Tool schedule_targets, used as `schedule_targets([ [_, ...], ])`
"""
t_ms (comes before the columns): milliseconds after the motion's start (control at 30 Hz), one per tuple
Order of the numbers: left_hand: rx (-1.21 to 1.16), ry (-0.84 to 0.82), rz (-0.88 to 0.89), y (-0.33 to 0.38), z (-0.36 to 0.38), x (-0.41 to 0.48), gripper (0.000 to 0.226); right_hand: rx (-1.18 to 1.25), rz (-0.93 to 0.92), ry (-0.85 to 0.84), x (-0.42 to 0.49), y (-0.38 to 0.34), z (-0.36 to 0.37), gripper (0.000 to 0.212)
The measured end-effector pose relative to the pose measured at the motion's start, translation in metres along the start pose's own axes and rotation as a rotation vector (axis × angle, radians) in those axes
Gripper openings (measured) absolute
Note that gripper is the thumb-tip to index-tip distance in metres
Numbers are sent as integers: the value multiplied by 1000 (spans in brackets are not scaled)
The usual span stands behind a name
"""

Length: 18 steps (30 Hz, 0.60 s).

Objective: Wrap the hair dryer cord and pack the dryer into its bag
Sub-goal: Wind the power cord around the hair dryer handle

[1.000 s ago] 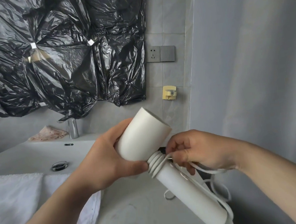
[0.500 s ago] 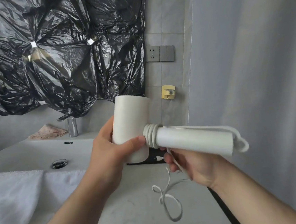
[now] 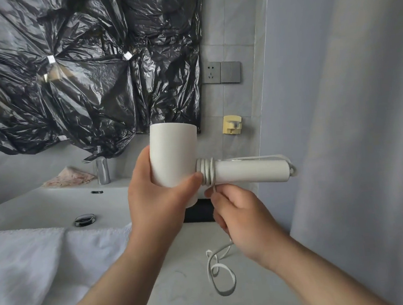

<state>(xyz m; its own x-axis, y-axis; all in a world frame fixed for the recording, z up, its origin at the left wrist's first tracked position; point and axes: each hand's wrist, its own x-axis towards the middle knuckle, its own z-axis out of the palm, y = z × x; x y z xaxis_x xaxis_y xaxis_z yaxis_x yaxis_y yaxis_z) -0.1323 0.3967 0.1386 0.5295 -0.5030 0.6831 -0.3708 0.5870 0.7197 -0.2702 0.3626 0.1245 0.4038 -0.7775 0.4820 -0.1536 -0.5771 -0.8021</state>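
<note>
White hair dryer (image 3: 175, 162) is held in mid-air at frame centre, above the grey worktop (image 3: 185, 299). Barrel is stood upright, open end to 12 o'clock; handle (image 3: 249, 171) is pointed to 3 o'clock. Several turns of cord (image 3: 206, 171) are wound tight round the handle where it meets the barrel, and one strand is run along the handle's top to its far end.

Barrel is gripped by the left hand (image 3: 159, 205) from 9 o'clock, thumb laid across the front beside the coils. Cord is pinched by the right hand (image 3: 241, 219) just under the coils, at 6 o'clock of the handle, fingers curled round it. Slack loop (image 3: 216, 266) is hung below that hand, over the worktop; contact cannot be told.

A dark object (image 3: 199, 212) is half hidden behind the dryer. White towel (image 3: 34, 266) is laid at 8 o'clock, sink (image 3: 41, 207) with drain (image 3: 85, 219) and tap (image 3: 102, 170) at 9 to 10 o'clock. Black plastic sheeting (image 3: 90, 77) is taped on the wall at 11 o'clock, socket (image 3: 211, 72) and yellow hook (image 3: 232, 124) at 1 o'clock, curtain (image 3: 351, 113) at 3 o'clock.
</note>
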Motion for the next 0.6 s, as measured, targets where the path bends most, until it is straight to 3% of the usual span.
schedule_targets([
  [167,184,44,113,5,0,0,58,-309,-84,-36,0,-4,-6,34],
  [267,281,27,185,3,1,-4,77,-465,-174,25,3,-3,-12,31],
  [400,240,16,166,-3,1,-6,68,-352,-134,114,0,-4,-11,14],
  [533,242,-19,138,-10,-4,-7,68,-520,-135,93,1,-5,-18,52],
  [600,245,-35,123,-12,-6,-6,66,-668,-164,127,5,-7,-24,50],
])
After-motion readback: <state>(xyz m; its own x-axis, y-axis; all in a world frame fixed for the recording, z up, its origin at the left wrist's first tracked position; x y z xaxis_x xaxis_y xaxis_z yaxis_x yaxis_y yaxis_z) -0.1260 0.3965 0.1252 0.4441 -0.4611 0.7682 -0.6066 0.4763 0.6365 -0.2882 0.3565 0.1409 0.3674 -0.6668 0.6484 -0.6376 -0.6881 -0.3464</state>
